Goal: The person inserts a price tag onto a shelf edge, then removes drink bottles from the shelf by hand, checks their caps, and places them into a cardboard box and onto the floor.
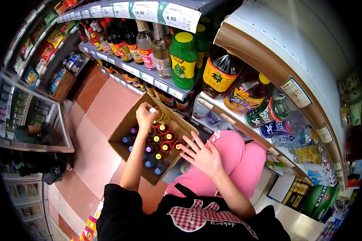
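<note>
A white-capped bottle [161, 116] was held at its top by the closed fingers of the left hand [145, 116], within the far end of an open carton [126, 117]. The right hand [207, 158] was held open, palm up and fingers spread, with nothing gripped, beside the carton and near the pink trousers [233, 154]. Beside the held bottle, yellow-capped bottles [166, 147] and blue-capped bottles [149, 164] were packed closely together.

Because only 1 hand was being used, and only near the cap, a slip or a swing of the bottle's base was judged possible if the weight was badly balanced. Neighbouring bottles could then be knocked. A scrape against the carton wall was also thought possible, since little room was left there. With the shelf edge [149, 78] so near, a careless lift could be caught beneath it.
</note>
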Tool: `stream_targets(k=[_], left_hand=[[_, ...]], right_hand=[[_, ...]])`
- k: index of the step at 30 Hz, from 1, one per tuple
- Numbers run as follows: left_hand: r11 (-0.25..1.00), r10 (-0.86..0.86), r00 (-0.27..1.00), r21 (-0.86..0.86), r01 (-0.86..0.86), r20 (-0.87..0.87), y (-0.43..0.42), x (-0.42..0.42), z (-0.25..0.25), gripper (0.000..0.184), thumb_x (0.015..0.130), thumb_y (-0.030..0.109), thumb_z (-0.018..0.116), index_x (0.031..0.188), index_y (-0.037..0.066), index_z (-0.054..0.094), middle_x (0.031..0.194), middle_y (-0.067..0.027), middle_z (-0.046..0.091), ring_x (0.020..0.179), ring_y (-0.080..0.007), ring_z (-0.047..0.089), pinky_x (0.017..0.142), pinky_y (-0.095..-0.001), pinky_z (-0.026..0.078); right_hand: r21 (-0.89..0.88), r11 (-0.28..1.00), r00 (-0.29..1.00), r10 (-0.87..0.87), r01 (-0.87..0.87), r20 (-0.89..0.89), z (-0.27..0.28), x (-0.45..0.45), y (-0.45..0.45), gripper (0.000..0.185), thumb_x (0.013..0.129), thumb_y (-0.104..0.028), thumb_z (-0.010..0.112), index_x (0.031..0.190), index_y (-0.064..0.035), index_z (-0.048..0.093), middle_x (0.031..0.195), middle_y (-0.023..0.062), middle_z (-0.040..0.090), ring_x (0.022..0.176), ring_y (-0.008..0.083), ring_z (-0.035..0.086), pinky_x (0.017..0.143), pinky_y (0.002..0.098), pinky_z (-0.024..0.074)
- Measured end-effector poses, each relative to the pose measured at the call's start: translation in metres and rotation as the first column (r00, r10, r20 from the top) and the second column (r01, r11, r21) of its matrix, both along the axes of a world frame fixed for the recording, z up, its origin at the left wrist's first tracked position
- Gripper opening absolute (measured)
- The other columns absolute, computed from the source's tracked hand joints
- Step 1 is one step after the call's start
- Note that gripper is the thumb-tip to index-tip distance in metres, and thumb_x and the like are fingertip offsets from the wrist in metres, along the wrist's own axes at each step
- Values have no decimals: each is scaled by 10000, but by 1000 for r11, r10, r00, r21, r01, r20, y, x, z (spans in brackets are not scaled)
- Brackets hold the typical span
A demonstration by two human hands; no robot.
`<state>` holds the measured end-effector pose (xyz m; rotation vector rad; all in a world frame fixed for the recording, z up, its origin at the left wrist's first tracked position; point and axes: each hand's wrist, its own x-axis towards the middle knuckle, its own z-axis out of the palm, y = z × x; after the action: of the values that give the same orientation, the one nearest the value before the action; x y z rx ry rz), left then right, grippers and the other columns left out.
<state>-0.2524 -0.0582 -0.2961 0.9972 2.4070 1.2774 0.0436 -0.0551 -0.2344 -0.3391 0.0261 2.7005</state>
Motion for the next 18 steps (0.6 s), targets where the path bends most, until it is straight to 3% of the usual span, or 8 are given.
stream_targets(k=[2, 5, 9, 13, 17, 18], left_hand=[[999, 39, 999, -2, -39, -20, 2, 0, -14, 233, 629, 94, 758, 737, -2, 575, 645, -87, 603, 586, -183, 592, 586, -324, 481], [996, 85, 996, -14, -85, -19, 6, -4, -49, 225, 643, 107, 750, 732, -1, 573, 636, -91, 617, 568, -184, 609, 577, -326, 491], [987, 158, 986, -48, -156, 55, 11, 2, -58, 225, 661, 136, 741, 731, 6, 571, 620, -97, 635, 551, -190, 634, 569, -330, 505], [980, 191, 981, -42, -193, -46, 21, -2, -82, 227, 668, 146, 735, 727, 8, 564, 616, -108, 636, 552, -201, 638, 584, -350, 511], [976, 199, 980, -92, -196, 21, 25, 2, -100, 283, 637, 166, 766, 703, 3, 545, 743, -177, 641, 715, -375, 619, 706, -446, 499], [967, 224, 974, -137, -216, 41, 26, 2, -107, 292, 625, 169, 767, 707, 10, 536, 758, -182, 641, 742, -383, 623, 713, -455, 500]], right_hand=[[7, 1000, 999, -4, 4, 43, -2, 0, 0, 615, 995, -409, 333, 1546, -170, 202, 1602, 119, 188, 1449, 390, 207, 1183, 523, 161], [5, 1000, 998, -9, 9, 56, -6, 0, 0, 622, 989, -407, 352, 1546, -173, 204, 1602, 119, 189, 1449, 387, 209, 1184, 521, 160], [10, 1000, 999, -18, 18, 45, -9, 0, 0, 623, 992, -399, 365, 1547, -170, 197, 1600, 121, 191, 1448, 379, 215, 1185, 518, 160], [-8, 1000, 999, -30, 30, 32, -12, 2, -1, 606, 1008, -386, 346, 1548, -164, 186, 1597, 119, 198, 1444, 370, 227, 1186, 517, 162], [-13, 999, 999, -29, 30, 44, -14, 2, -2, 604, 1008, -387, 337, 1549, -168, 183, 1597, 119, 197, 1445, 369, 227, 1185, 516, 163], [-19, 999, 999, -27, 28, 43, -15, 3, -2, 604, 1007, -385, 340, 1549, -168, 183, 1598, 119, 197, 1446, 369, 225, 1186, 516, 162]])
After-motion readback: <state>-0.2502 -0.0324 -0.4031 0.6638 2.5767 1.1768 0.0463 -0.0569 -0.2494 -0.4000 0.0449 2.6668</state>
